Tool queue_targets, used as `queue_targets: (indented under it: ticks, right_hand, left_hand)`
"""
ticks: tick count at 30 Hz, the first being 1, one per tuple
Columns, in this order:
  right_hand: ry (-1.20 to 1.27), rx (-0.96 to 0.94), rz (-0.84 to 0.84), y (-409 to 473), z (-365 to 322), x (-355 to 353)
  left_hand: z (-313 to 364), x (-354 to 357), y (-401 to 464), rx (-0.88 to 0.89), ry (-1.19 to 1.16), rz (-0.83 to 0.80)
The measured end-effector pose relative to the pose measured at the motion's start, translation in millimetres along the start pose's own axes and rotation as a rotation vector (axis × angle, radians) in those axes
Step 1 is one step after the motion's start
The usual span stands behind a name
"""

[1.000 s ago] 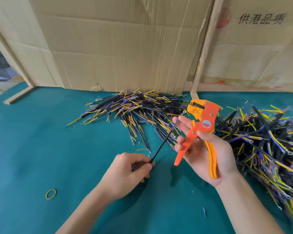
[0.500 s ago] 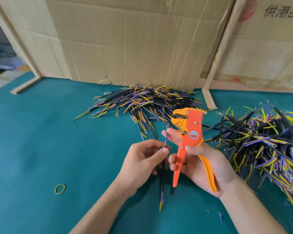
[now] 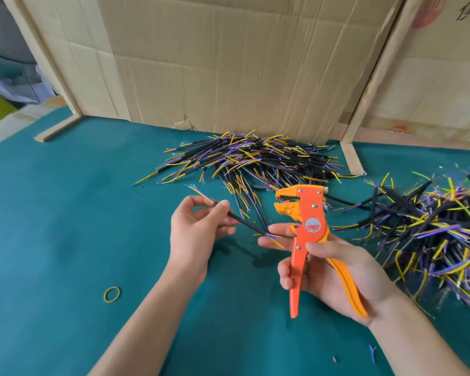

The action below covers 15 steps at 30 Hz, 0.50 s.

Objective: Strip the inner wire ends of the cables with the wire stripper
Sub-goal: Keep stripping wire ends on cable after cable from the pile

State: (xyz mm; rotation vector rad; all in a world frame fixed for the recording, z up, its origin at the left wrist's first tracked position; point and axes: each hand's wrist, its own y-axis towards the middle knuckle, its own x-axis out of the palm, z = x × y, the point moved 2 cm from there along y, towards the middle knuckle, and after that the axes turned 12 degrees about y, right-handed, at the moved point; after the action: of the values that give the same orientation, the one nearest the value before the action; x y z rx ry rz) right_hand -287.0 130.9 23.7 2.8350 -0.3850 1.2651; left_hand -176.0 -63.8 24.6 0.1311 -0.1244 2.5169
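My left hand pinches a short black cable near its upper left end, where yellow, blue and purple inner wires fan out. The cable slants down to the right, and its other coloured end lies across the fingers of my right hand. That hand grips the orange wire stripper upright by its handles, jaws pointing left and slightly apart, above the cable end. Nothing sits in the jaws.
One pile of black cables lies at the back centre of the green mat, a bigger pile at the right. A yellow rubber band lies near left. Cardboard walls stand behind. Small insulation scraps lie at the front right.
My left hand has turned the cable from upright to a slant and shifted left. The stripper has tilted upright. The camera has moved closer and to the right.
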Motion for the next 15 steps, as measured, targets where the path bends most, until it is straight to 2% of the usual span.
queue_targets:
  ticks: [3, 5, 7, 8, 9, 11, 13, 15]
  right_hand:
    - [0.022, -0.035, 0.041, 0, 0, -1]
    - [0.045, -0.051, 0.038, 0, -2, -2]
    - [0.060, -0.054, 0.034, -1, -3, -1]
    - [0.060, -0.052, 0.036, -1, -4, -1]
    - [0.062, -0.050, 0.041, -1, -3, 0]
    - [0.077, -0.053, 0.046, -2, -3, -1]
    - [0.090, -0.063, 0.038, -2, -3, 0]
    - [0.091, -0.074, 0.039, -1, -4, 2]
  left_hand:
    - [-4, 2, -3, 0.010, 0.134, 0.075]
    - [-7, 0, -4, 0.072, 0.376, 0.179]
    - [-4, 1, -9, 0.263, 0.650, 0.274]
    - [0, 4, -13, 0.410, 0.745, 0.266]
    - [2, 9, -17, 0.564, 0.826, 0.207]
    - [-1, 21, -22, 0.788, 0.959, -0.012]
    - [-6, 28, -26, 0.842, 1.006, -0.191]
    - [-8, 29, -29, 0.858, 1.006, -0.182]
